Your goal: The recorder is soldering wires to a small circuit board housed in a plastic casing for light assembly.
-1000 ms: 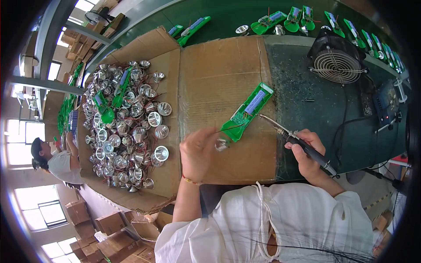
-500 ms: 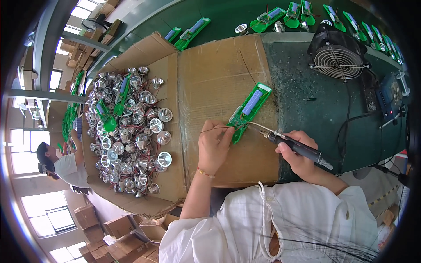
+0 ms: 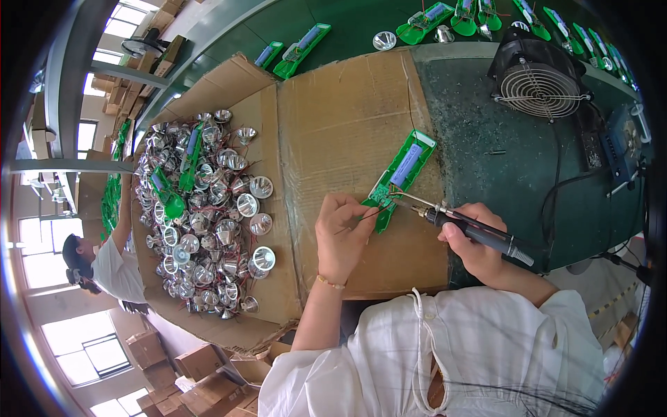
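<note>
Left fingers (image 3: 366,226) pinch thin dark wire (image 3: 361,218); right fingers (image 3: 454,234) clamp black-handled soldering iron (image 3: 489,240). Elongated green plastic casing (image 3: 416,169), bearing blue cylindrical battery (image 3: 406,164), lies just beyond left fingers.

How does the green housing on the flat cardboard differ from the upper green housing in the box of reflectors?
The first housing lies on flat cardboard; the second housing rests on the heap of silver reflectors. The left hand and soldering iron are at the first housing's lower half; no hand touches the second housing. The first housing slants more in the picture than the second housing. Both are green with a bluish cylindrical cell.
</note>
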Demonstrator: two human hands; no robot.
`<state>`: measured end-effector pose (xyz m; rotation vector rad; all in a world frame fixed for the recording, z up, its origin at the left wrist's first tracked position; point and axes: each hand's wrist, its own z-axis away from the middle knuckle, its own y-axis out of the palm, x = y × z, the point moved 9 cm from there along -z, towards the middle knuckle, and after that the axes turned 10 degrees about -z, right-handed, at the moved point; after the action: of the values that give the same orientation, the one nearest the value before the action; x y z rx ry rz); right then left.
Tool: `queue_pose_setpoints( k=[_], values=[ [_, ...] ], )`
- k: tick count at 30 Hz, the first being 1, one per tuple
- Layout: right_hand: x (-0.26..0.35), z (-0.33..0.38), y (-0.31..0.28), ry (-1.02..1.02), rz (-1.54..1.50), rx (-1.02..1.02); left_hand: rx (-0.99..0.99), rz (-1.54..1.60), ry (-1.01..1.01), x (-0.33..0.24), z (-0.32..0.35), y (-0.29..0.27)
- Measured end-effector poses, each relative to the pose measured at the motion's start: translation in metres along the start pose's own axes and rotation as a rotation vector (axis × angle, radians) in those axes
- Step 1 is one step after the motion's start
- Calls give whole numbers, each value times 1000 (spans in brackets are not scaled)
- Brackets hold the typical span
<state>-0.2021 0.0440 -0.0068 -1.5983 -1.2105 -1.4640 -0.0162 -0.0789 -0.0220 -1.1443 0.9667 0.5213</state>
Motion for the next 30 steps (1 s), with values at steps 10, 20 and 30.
queue_pose_setpoints(
  k=[10, 20, 30],
  values=[
    [-1, 1, 2, 38, -5, -4, -65, -69, 46, 0, 0, -5],
    [-3, 1, 5, 53, -9, -4, -50, -78, 70, 0, 1, -3],
    [26, 1, 14, -296, 175, 91, -26, -159, 70, -1, 0, -3]
  ],
)
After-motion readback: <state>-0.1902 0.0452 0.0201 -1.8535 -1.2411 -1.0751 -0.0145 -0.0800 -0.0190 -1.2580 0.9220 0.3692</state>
